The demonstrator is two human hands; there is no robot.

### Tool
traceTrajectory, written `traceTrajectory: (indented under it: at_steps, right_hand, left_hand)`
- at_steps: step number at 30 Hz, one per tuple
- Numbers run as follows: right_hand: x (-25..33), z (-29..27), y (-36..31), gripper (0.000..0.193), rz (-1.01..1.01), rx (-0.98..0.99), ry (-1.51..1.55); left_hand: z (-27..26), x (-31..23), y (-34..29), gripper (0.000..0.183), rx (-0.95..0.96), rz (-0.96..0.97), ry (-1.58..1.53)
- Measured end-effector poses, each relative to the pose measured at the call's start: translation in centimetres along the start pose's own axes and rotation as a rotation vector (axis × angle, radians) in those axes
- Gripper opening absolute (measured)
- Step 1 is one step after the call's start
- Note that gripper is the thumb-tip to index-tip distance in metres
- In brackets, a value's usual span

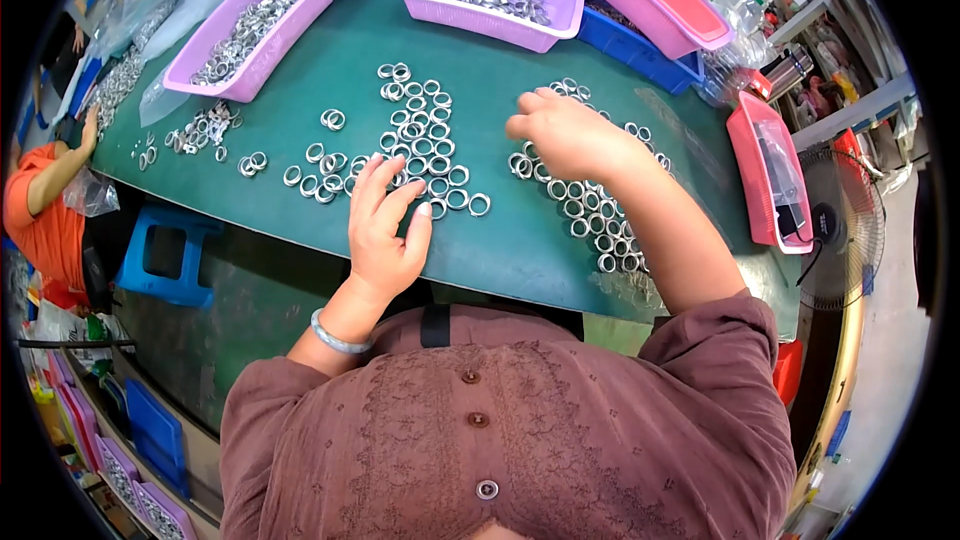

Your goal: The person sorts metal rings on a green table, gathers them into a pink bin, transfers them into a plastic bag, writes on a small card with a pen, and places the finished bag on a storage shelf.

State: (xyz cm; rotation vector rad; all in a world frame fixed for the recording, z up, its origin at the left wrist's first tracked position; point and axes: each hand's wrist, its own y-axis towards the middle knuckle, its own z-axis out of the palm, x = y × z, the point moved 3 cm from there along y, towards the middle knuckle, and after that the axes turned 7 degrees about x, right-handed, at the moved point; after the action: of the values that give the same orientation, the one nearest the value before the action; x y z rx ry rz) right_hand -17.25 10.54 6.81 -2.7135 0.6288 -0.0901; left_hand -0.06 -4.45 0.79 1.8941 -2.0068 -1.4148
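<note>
My left hand [385, 232] is over the table with its fingers spread, its fingertips at the near-left edge of a middle group of silver metal rings [442, 148]. No ring shows gripped in it. My right hand [570, 136] hangs over a second group of metal rings [604, 222] on the right. Its fingers are curled together, and whatever they may hold is hidden. The rings lie flat in loose rows, many touching. A few more rings [332, 120] lie left of the middle group, and a small pile of metal pieces [203, 130] sits farther left.
Purple baskets of rings [180, 75] [487, 23] stand along the far side of the green table [500, 100]. A pink basket [765, 180] is at the right edge, near a fan [845, 225]. At left, a person in orange [55, 210] reaches onto the table beside a blue stool [165, 255].
</note>
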Motion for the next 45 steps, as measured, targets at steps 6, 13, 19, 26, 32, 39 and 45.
traceTrajectory:
  at_steps: [6,13,19,26,32,39,45]
  right_hand:
    - [5.5,0.8,-0.3,0.029,-0.441,-0.229,0.216]
    - [4.3,2.8,-1.4,0.01,-0.292,-0.134,0.078]
    - [4.5,0.9,-0.8,0.016,-0.329,-0.266,0.055]
    - [6.2,2.8,0.6,0.016,-0.369,-0.38,0.15]
    - [2.9,1.0,-0.9,0.021,-0.175,0.074,-0.083]
    - [6.2,0.8,2.6,0.027,-0.278,-0.351,0.221]
    - [5.6,1.9,3.4,0.022,-0.28,-0.342,0.291]
  left_hand:
    - [-0.1,0.1,0.0,0.021,-0.002,-0.008,-0.003]
    - [-0.2,0.1,-0.1,0.023,0.009,-0.024,-0.043]
    - [-0.2,0.1,-0.2,0.022,0.008,-0.028,-0.016]
    - [-0.3,0.2,-0.2,0.022,-0.005,-0.036,-0.061]
    - [-0.3,0.2,-0.2,0.021,0.009,-0.04,-0.065]
    - [-0.4,0.2,-0.2,0.022,0.004,-0.029,-0.048]
    - [-0.4,0.2,-0.1,0.022,0.007,-0.042,-0.075]
